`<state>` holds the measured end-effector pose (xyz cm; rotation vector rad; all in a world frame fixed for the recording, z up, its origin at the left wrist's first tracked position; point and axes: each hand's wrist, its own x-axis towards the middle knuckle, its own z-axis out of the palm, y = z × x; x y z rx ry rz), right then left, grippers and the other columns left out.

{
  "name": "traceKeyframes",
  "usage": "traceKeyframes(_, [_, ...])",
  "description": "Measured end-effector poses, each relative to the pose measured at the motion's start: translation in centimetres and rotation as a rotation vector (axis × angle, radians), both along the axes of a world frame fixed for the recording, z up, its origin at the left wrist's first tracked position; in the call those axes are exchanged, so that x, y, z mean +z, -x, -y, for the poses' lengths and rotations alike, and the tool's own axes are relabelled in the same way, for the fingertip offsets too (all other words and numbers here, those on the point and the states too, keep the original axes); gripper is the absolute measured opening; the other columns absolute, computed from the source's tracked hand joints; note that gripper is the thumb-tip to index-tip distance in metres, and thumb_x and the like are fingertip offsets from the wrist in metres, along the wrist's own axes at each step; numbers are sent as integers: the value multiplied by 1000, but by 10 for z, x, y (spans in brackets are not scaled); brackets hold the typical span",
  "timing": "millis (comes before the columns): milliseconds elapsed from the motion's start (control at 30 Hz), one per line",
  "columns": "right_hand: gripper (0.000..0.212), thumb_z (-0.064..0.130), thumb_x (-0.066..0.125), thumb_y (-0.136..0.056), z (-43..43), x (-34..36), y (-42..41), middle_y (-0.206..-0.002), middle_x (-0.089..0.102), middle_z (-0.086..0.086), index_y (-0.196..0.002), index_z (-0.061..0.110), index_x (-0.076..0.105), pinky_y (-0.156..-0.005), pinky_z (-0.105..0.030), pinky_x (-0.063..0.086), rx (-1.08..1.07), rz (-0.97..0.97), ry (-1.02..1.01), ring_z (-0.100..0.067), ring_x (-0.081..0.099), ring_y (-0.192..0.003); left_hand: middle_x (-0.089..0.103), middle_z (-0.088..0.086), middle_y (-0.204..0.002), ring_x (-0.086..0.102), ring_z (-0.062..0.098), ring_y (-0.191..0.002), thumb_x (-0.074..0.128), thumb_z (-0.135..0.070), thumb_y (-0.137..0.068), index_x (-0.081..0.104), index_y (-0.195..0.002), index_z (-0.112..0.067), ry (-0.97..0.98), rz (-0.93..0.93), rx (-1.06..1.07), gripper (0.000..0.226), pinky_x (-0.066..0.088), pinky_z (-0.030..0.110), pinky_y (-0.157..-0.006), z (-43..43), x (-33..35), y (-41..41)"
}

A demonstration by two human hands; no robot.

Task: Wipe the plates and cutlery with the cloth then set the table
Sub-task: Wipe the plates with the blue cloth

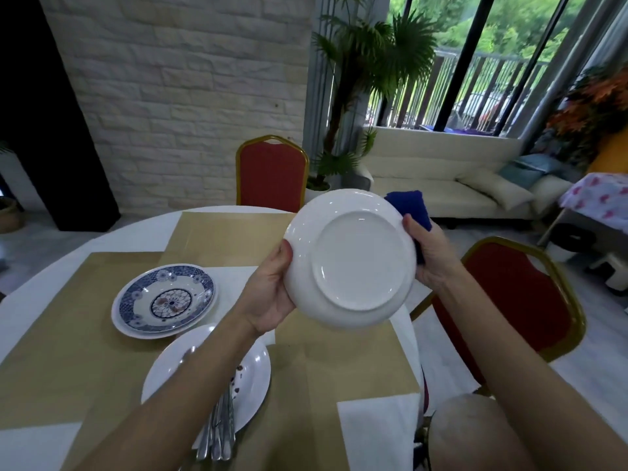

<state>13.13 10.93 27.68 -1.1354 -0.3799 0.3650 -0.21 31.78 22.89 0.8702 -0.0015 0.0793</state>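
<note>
A person holds a white plate (353,260) upright above a round table (30,297), its underside turned toward the camera. The left hand (272,290) grips the plate's left rim, thumb on the near side and fingers hidden behind. The right hand (430,256) is curled around a folded blue cloth (407,203) at the plate's right rim; the cloth appears to press against the hidden far face, though the plate blocks the view of the contact. On the table, laid with tan placemats (51,368), a blue patterned plate (163,297) sits stacked on a plain white one to the left. Nearer the person, beneath the left forearm, a second white plate (255,379) carries a few dark crumbs and a bundle of metal cutlery (219,436) whose handles overhang its near rim. Two red chairs with gold frames stand at the table, one at the far side (272,175), one to the right (509,294).
</note>
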Motion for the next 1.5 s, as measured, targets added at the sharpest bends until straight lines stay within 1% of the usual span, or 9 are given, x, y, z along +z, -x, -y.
traceKeyframes(67, [12,22,62,-92,-13,-14,8,-89,71,1,-103,20,66,-79,-40,54,-359,62,130,-14,65,-82,63,2,-122,65,14,-102,46,-43,-84,48,-137,-17,55,-18,57,59,58,34,-77,3,4,-9])
traceKeyframes(233, [34,26,44,-101,-42,-64,50,-123,61,15,-133,27,54,-100,-27,44,-762,115,211,-2,55,-113,62,3,-126,63,16,-107,35,-41,-97,49,-135,-16,48,-70,160,47,55,39,-86,5,5,-21])
traceKeyframes(467, [52,30,40,-102,-65,-143,103,-158,20,17,-151,26,25,-118,-36,22,-721,606,392,-14,13,-148,61,2,-127,57,23,-116,31,-36,-102,55,-122,-23,72,-76,226,34,44,48,-98,17,4,-31])
traceKeyframes(700, [48,17,49,-96,-66,-120,70,-153,32,3,-143,20,39,-114,-44,31,-573,1297,712,-30,23,-145,62,7,-126,62,24,-110,31,-37,-101,47,-134,-17,-57,-154,168,41,57,38,-80,14,2,-27])
traceKeyframes(967, [36,16,41,-100,-71,-36,10,-138,53,3,-133,19,54,-107,-24,31,-472,639,740,-17,45,-129,70,-8,-103,64,12,-97,30,-32,-102,59,-105,-25,-333,-89,87,30,51,30,-87,29,1,-16])
traceKeyframes(1133, [42,24,40,-93,-76,-50,27,-137,55,2,-129,17,59,-116,-22,19,-374,1117,788,-16,41,-130,65,5,-116,61,21,-109,31,-30,-103,56,-116,-17,-345,-100,93,31,47,39,-98,30,-2,-16])
traceKeyframes(1200, [38,20,44,-93,-73,-46,18,-133,58,3,-126,18,61,-113,-24,25,-343,1069,751,-11,44,-125,64,6,-118,61,21,-109,31,-31,-102,55,-118,-14,-345,-95,89,33,45,38,-99,30,-3,-15])
traceKeyframes(1433, [27,39,43,-98,-49,-53,-4,-105,62,-3,-113,25,61,-70,-33,52,-425,-120,461,-21,58,-86,66,-6,-115,61,14,-106,31,-35,-101,59,-114,-28,-348,-31,155,31,48,33,-92,36,-1,-19])
traceKeyframes(1500, [32,48,50,-94,-47,-79,6,-90,62,-7,-105,21,64,-79,-44,54,-343,-428,355,-23,55,-72,63,-4,-123,58,17,-115,30,-37,-101,57,-118,-32,-390,-25,202,31,47,38,-98,38,-2,-23])
